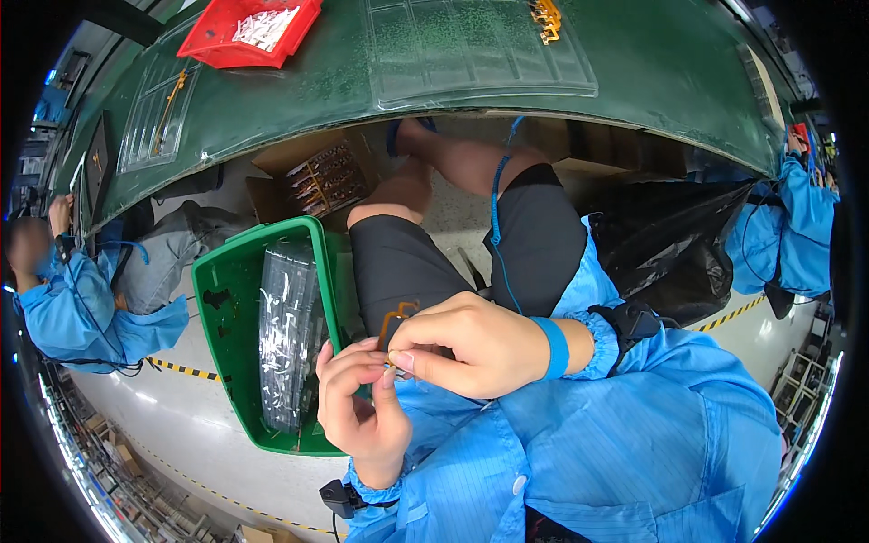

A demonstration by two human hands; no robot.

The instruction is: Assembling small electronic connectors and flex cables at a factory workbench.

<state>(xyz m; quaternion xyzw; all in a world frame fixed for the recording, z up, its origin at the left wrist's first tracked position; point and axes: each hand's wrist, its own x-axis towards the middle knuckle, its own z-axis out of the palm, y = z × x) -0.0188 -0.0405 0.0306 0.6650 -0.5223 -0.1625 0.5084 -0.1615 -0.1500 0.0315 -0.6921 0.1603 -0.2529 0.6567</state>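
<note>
Above my lap, my two hands meet around a thin orange flexible circuit strip [387,317]. My right hand [484,348] pinches it between thumb and forefinger, and its bent end sticks up past the fingers. My left hand [367,412] is closed in a pinch at the strip's lower end, thumb against fingertips. A tiny piece seems to lie between those fingertips, too small to name. A blue band [556,349] circles my right wrist. Just left of my hands stands a green bin [328,281] with a stack of clear plastic trays [288,335] in it.
On the green table [330,86] ahead are a red tray [213,41] of white pieces [265,27] and a clear tray [480,59] with orange circuits [546,20]. Below, a cardboard box [265,195] and black bag [674,249]. A blue cord [497,208] hangs near my knee. Co-workers sit both sides.
</note>
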